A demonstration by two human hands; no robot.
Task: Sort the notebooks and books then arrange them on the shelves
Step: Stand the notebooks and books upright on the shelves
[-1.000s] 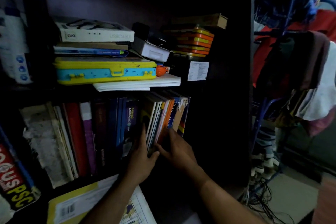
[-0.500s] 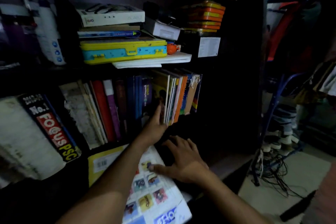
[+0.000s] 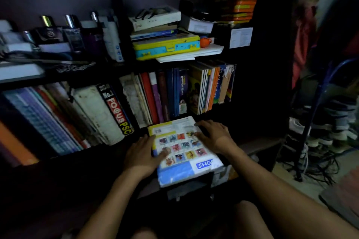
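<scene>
A dark shelving unit (image 3: 116, 25) holds most of what can be seen. Its right middle compartment carries a row of upright books (image 3: 174, 93), about a dozen spines, dark blue and red ones to the left and thin orange and yellow ones to the right, some leaning. The left compartment on the same level holds a second leaning row (image 3: 64, 118), too blurred to count, ending in a thick black volume printed "FOCUS PSC" (image 3: 116, 110). Above the right row, one yellow and blue plastic case (image 3: 167, 47) lies flat on white papers, with a white box (image 3: 155, 18) stacked on flat books over it, and a stack of orange and yellow tins (image 3: 240, 8) to its right. The upper left compartment holds several bottles with shiny caps (image 3: 58, 31). Below the upright books, a large picture book (image 3: 184, 153) with a grid of small coloured pictures on its cover lies flat on the lowest ledge, its near edge jutting out toward the person. The left hand (image 3: 142, 156) holds the book's left edge, thumb laid over the cover, the other fingers hidden by blur. The right hand (image 3: 213, 135) rests on the cover's far right corner with fingers (image 3: 202, 124) spread and nearly straight.
</scene>
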